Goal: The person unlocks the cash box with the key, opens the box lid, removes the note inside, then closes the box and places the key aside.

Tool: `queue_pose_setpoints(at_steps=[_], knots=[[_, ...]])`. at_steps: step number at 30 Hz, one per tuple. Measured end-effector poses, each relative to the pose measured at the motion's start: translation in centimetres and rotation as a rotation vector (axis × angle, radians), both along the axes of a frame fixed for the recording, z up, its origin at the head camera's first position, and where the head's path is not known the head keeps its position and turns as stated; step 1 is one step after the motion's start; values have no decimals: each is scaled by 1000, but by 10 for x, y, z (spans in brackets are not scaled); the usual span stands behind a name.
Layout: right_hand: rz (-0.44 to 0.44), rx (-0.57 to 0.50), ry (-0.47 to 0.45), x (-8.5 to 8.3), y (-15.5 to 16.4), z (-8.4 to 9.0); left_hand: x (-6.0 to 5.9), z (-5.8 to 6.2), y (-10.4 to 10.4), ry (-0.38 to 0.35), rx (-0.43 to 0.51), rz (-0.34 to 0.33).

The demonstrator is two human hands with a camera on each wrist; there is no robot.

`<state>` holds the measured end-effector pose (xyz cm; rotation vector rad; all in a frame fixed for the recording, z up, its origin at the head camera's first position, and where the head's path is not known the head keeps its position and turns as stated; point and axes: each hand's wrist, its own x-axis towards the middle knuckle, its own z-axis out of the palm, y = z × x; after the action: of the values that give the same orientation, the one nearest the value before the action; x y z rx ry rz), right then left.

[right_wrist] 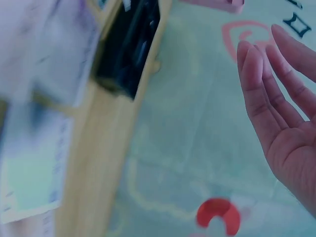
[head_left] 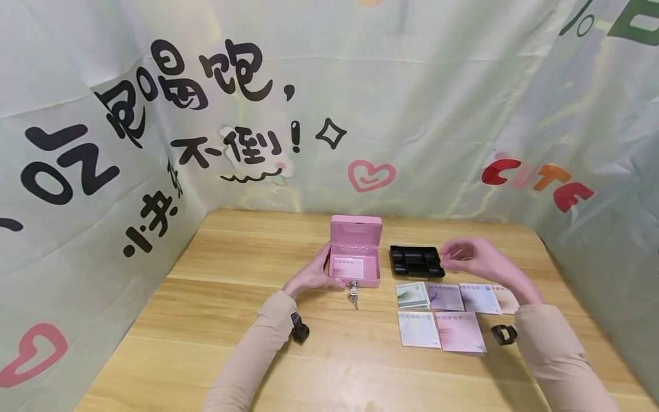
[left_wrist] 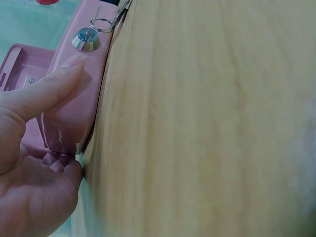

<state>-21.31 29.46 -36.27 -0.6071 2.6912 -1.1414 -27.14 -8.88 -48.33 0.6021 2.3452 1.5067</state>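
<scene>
A pink cash box [head_left: 369, 275] stands on the table with its lid [head_left: 355, 232] raised and a pinkish play banknote [head_left: 348, 267] lying inside. My left hand [head_left: 314, 273] grips the box at its left front corner, thumb along the front wall and fingers round the side. In the left wrist view, a key sits in the lock [left_wrist: 86, 39], with a ring hanging from it. My right hand [head_left: 471, 256] is raised beside the black coin tray [head_left: 417, 261], holding nothing. Its fingers are loosely bent in the right wrist view.
Several play banknotes lie in two rows in front of the tray, among them a green one [head_left: 412, 295], a purple one [head_left: 445, 297] and a pink one [head_left: 460, 332]. A printed cloth [head_left: 437, 126] hangs behind and beside the table [head_left: 257, 252].
</scene>
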Motion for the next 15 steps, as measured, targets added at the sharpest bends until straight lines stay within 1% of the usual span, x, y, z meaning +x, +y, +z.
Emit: queue_pose_setpoints(at_steps=[4, 7, 11, 15], knots=[[45, 3, 21, -15, -20, 8, 0, 0, 0, 3, 5, 0], [70, 7, 42, -27, -36, 9, -1, -2, 0, 6, -2, 1], [108, -20, 49, -43, -58, 2, -2, -3, 0, 14, 7, -9], [148, -48, 34, -56, -81, -10, -2, -3, 0, 10, 14, -11]])
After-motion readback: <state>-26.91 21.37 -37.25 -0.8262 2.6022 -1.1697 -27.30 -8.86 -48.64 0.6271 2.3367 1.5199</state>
